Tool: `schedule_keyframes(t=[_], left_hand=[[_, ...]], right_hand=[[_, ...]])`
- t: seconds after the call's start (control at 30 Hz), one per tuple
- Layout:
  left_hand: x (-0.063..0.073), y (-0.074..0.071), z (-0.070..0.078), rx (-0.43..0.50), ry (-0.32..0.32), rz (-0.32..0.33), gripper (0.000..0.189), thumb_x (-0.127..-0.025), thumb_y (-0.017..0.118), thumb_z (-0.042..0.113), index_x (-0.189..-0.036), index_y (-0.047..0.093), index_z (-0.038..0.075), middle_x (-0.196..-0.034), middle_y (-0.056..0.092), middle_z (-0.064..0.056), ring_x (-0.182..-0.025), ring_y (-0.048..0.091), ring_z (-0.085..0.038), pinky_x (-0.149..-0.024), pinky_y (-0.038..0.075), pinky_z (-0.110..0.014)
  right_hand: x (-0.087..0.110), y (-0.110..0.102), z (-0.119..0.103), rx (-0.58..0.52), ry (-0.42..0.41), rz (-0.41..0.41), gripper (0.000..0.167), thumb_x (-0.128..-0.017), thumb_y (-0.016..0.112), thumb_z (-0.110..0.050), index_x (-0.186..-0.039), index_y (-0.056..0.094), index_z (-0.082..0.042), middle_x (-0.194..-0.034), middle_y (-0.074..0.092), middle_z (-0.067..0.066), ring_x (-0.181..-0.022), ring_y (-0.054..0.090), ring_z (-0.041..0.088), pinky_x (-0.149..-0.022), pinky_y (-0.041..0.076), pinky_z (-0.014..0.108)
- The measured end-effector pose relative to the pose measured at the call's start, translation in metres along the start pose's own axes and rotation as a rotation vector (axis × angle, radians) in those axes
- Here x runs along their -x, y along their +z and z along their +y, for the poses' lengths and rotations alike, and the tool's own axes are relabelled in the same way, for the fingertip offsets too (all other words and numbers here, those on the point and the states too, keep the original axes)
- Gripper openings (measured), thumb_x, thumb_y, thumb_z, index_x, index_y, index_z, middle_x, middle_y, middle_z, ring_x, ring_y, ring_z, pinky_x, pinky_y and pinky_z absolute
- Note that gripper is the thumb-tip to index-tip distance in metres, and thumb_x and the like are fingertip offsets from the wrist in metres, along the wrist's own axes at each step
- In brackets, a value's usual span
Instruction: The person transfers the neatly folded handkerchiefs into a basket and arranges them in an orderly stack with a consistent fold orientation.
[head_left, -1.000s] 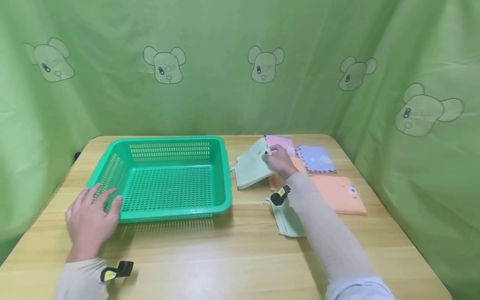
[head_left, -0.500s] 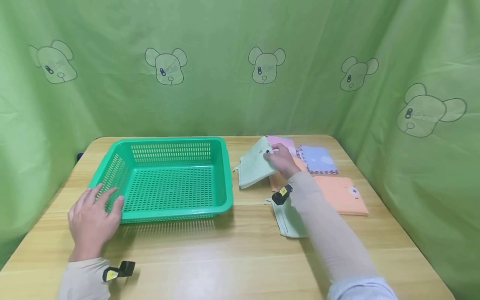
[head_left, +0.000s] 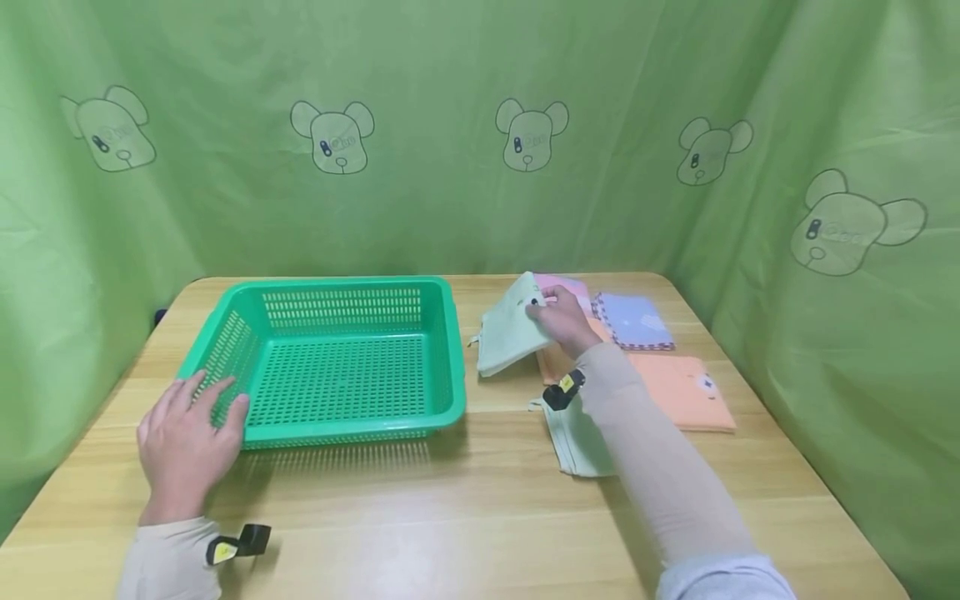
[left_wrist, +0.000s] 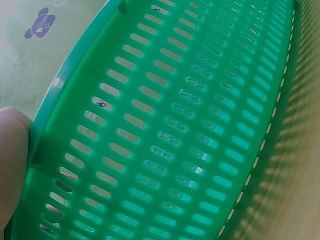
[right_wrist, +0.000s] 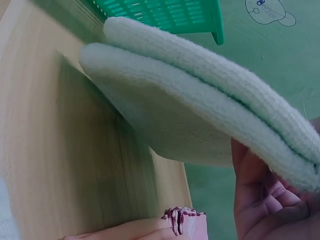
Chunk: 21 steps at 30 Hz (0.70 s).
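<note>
Camera set: three views, one worn on the head, one on each wrist.
Head view: looked forward and down from above the near side of the worktop [head_left: 420, 517]; widest and farthest, with the green curtain [head_left: 435, 221] behind. Left wrist view: faced the slotted wall of the green basket [head_left: 352, 430] at close range, tilted aslant, with part of the left hand [head_left: 187, 442] at its left edge. Right wrist view: sat very near the pale green cloth [head_left: 510, 329] in the right hand [head_left: 562, 321], turned so the worktop lay at left. Shared: basket and curtain, all three; cloth, head and right wrist.
</note>
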<state>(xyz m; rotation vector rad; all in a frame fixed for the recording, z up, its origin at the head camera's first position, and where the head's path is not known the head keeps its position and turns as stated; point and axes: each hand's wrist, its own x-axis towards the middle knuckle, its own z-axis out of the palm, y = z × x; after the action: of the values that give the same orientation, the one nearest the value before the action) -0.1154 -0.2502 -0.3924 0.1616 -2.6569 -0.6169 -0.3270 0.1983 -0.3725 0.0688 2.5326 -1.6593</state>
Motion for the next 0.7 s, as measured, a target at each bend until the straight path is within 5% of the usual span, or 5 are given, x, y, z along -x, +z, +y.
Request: schedule_keyframes(t=[0.7], left_hand=[[0.000,0.000,0.001,0.007,-0.004,0.007,0.048,-0.101,0.042,0.042,-0.129,0.056,0.005,-0.146,0.039,-0.027,-0.136,0.027,-0.048,-0.104,0.016,-0.069]], right_hand=[[0.006,0.002,-0.013,-0.062,-0.022,0.001,0.039,-0.094,0.056,-0.009,-0.128,0.040,0.001,-0.111,0.056,0.018,-0.078,0.062,0.020,-0.070,0.056,0.029]])
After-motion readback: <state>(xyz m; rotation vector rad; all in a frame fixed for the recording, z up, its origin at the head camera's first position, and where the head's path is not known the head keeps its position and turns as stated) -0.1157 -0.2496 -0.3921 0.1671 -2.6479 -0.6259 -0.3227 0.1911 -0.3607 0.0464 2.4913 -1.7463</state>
